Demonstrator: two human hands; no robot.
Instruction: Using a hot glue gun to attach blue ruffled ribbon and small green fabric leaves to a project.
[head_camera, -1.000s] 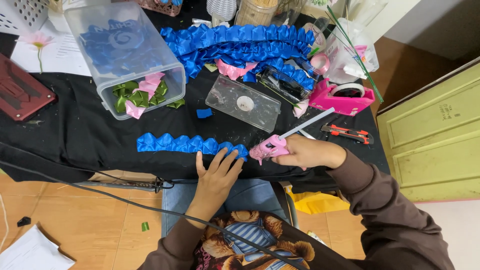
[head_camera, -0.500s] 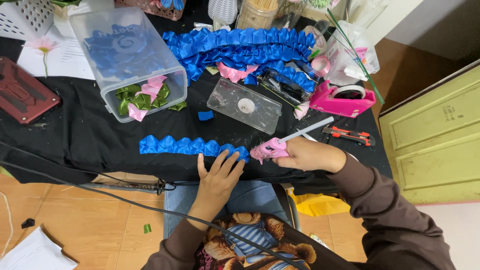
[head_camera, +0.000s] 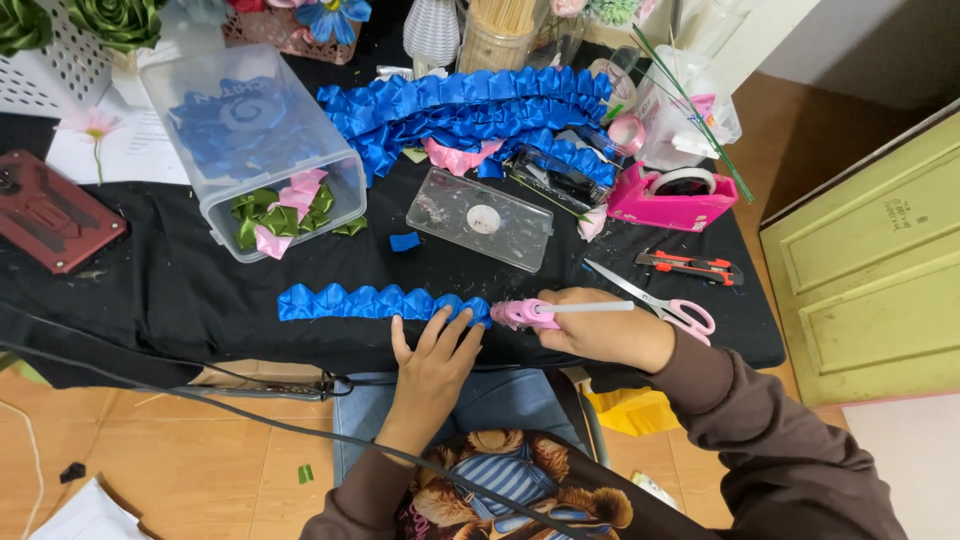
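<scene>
A short strip of folded blue ribbon petals (head_camera: 375, 301) lies along the front edge of the black cloth (head_camera: 180, 290). My left hand (head_camera: 435, 355) rests flat on the strip's right end, fingers spread. My right hand (head_camera: 600, 330) grips a pink glue gun (head_camera: 525, 313) with a white glue stick out of its back. The gun's nozzle points left at the strip's right end, right beside my left fingertips.
A pile of longer blue ribbon strips (head_camera: 470, 115) lies at the back. A clear tub (head_camera: 250, 150) on its side holds blue, green and pink pieces. A clear lid (head_camera: 480, 218), pink tape dispenser (head_camera: 672, 200), scissors (head_camera: 660, 300) and utility knife (head_camera: 690, 266) sit at right.
The glue gun has turned from a tilted pose to nearly level and closed in on the strip's right end. My left hand stays pressed on that end.
</scene>
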